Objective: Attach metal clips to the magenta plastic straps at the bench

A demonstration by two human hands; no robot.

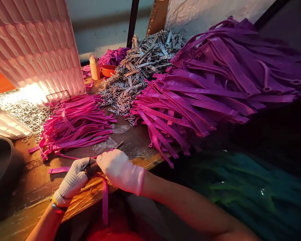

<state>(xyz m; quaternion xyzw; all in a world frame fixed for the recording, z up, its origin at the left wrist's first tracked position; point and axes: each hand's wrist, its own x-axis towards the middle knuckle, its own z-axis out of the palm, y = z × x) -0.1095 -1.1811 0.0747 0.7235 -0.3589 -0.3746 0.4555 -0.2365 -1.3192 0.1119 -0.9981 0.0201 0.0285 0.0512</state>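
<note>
Both my hands wear white gloves and meet over the table's front edge. My left hand [75, 177], in a dotted glove with dark fingertips, is closed on a purple strap [105, 201] that hangs down past the edge. My right hand [117, 169] is a fist against the left fingertips, closed on the same strap; its fingers face away and any other thing inside is hidden. A thin metal point [119, 145] shows just beyond the right knuckles; I cannot tell whether it is held. A loose strap [58, 170] lies left of my hands, near a pink strap pile [77, 124].
Metal links [150, 57] are heaped at the back, beside a large purple strap pile [203, 83] on the right. Metal rings [36, 115] lie under a bright lamp behind a corrugated panel [40, 43]. A bottle [94, 68], red bowl [108, 70] and black tub [2, 167] stand around.
</note>
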